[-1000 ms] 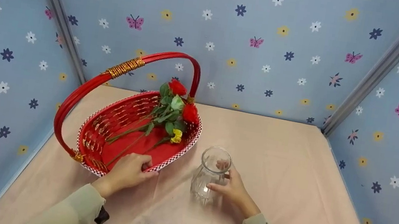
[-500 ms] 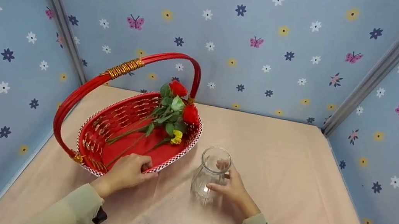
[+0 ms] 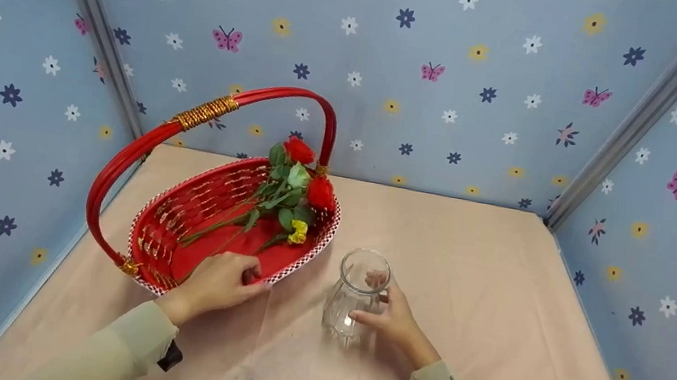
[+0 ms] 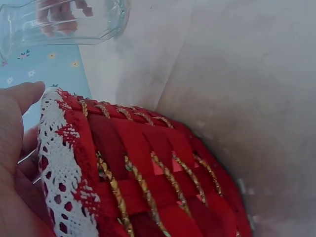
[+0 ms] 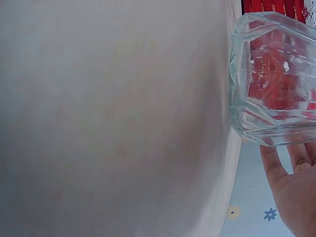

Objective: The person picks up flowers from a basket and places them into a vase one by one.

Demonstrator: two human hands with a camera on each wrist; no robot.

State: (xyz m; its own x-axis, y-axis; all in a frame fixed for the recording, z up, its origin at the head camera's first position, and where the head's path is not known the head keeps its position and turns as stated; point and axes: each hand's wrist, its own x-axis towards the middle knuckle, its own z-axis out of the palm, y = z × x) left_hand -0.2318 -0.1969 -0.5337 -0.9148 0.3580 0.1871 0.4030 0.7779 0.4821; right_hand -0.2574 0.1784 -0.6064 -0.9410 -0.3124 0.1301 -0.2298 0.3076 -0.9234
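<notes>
In the head view my left hand [image 3: 216, 285] grips the near rim of a red woven basket [image 3: 205, 198], with the fingers inside and the thumb outside. The left wrist view shows the basket's white lace trim [image 4: 61, 173] between thumb and fingers. Inside the basket lie artificial flowers: a red rose [image 3: 321, 193], another red rose [image 3: 299, 150], a pale green rose [image 3: 299, 176] and a yellow flower [image 3: 298, 232]. My right hand [image 3: 396, 321] holds a clear glass vase [image 3: 343, 310] round its right side. The vase stands upright on the table, its mouth facing up.
A peach cloth covers the table [image 3: 467, 261]. The basket's tall red handle [image 3: 142, 149], wrapped in gold cord, arches over it. Blue flowered panels [image 3: 392, 91] close off the back and both sides, joined by grey corner posts [image 3: 640, 120].
My left hand and the basket's near rim have shifted very slightly away from me. The right hand and vase look the same, apart from a small shift of the whole view.
</notes>
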